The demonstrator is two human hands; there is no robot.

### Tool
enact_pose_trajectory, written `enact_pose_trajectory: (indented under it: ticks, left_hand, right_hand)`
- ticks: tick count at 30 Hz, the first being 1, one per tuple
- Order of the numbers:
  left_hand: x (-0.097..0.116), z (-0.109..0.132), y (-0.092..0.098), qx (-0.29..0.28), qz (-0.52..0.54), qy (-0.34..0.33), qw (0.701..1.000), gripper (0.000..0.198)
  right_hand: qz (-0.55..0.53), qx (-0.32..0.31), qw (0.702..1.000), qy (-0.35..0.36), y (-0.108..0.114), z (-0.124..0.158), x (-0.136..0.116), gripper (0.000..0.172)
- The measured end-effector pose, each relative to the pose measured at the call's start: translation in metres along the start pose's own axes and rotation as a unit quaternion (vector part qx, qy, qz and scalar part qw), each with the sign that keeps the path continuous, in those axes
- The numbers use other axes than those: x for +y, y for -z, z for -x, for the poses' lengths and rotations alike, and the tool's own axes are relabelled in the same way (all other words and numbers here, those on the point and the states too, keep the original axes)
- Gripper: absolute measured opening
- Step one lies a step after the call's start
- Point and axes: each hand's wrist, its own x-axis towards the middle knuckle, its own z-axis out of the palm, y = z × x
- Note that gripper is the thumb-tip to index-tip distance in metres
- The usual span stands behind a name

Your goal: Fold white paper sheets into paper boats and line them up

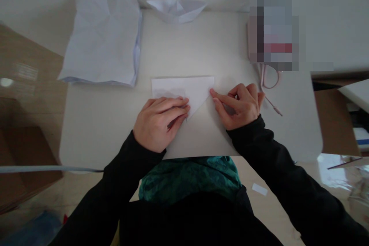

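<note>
A white folded paper (184,84) lies on the white table, with a straight top edge and a slanted fold at its lower right. My left hand (160,121) rests over its lower left part, holding it down, fingers together and the thumb by the slanted edge. At the paper's right corner, my right hand (240,105) has its index fingertip on the edge and the thumb tip close beside it. The other fingers of that hand are curled. The paper's lower left is hidden beneath my left hand.
A stack of creased white paper (103,40) lies at the back left. A folded paper boat (178,9) stands against the wall. At the back right is a pinkish object with a cord (272,103), partly blurred out. Cardboard boxes (29,157) flank the table (98,123).
</note>
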Motion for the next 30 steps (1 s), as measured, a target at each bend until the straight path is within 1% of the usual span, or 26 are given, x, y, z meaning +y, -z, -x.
enact_pose_trajectory:
  ticks: [1,3,7,9,12,17,19,20,22,23,24,25,27,30]
  left_hand:
    - [-0.001,0.000,0.000,-0.003,0.005,-0.001,1.000,0.014]
    - [-0.001,0.000,0.000,-0.004,0.010,0.001,1.000,0.015]
    - [-0.003,0.001,0.001,-0.009,0.018,-0.011,1.000,0.017]
    - [-0.004,0.002,0.002,-0.016,0.023,-0.019,0.999,0.018]
    - [-0.005,0.003,0.003,-0.021,0.031,-0.024,0.999,0.021]
    - [-0.005,0.005,0.003,-0.025,0.042,-0.032,0.998,0.020]
    - [-0.005,0.006,0.001,-0.015,0.043,-0.031,0.999,0.021]
    - [-0.005,0.007,0.000,-0.010,0.043,-0.030,0.999,0.022]
    - [-0.005,0.010,-0.002,-0.004,0.040,-0.031,0.999,0.025]
    - [-0.005,0.011,-0.002,-0.004,0.038,-0.032,0.999,0.027]
    - [-0.004,0.012,-0.003,-0.003,0.037,-0.034,0.999,0.027]
    - [-0.004,0.013,-0.003,-0.003,0.037,-0.037,0.999,0.028]
    - [-0.004,0.014,-0.004,-0.003,0.036,-0.041,0.999,0.029]
    - [-0.003,0.014,-0.004,0.004,0.030,-0.041,0.999,0.029]
  right_hand:
    - [0.005,0.004,1.000,0.005,0.000,0.000,0.000,0.023]
    - [0.014,0.013,0.999,0.042,0.001,0.000,-0.004,0.022]
    - [-0.003,0.050,0.984,0.168,0.003,0.001,-0.022,0.015]
    - [-0.024,0.057,0.973,0.221,0.003,0.003,-0.033,0.012]
    - [-0.044,0.066,0.962,0.261,0.002,0.007,-0.048,0.017]
    - [-0.105,0.052,0.955,0.273,0.000,0.020,-0.068,0.023]
    - [-0.120,0.046,0.955,0.268,0.001,0.023,-0.071,0.022]
    - [-0.133,0.030,0.957,0.256,0.003,0.023,-0.071,0.020]
    - [-0.171,-0.030,0.962,0.211,0.007,0.020,-0.065,0.016]
    - [-0.204,-0.071,0.959,0.185,0.010,0.017,-0.060,0.017]
    - [-0.224,-0.084,0.957,0.162,0.012,0.013,-0.053,0.020]
    - [-0.235,-0.071,0.957,0.152,0.015,0.010,-0.046,0.023]
    - [-0.242,-0.045,0.957,0.154,0.017,0.005,-0.034,0.028]
    - [-0.208,-0.055,0.958,0.188,0.015,0.005,-0.025,0.029]
